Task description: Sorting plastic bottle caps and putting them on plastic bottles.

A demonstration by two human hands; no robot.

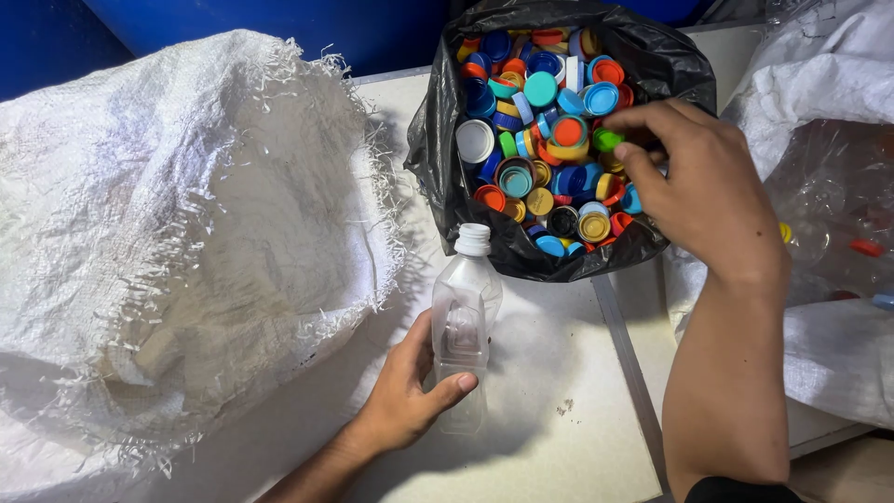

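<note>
- Two hands are at work: the left hand is wrapped around a clear plastic bottle, thumb across its front and the other fingers behind it, holding it upright on the pale table.
- The bottle's long axis runs straight up from those fingers; its white threaded neck is open, with no cap on it, and sits just short of the near edge of the black bag.
- The right hand is over the bag, fingertips pinched on a small green cap among the heap of caps, blue, orange, teal and yellow.
- From the right fingertips the bottle's neck lies down and to the left, near, past the bag's crumpled rim; the rim is the only thing between them.
- Beyond the left hand lies a frayed white woven sack; behind the right wrist, a clear sack of crushed bottles.
</note>
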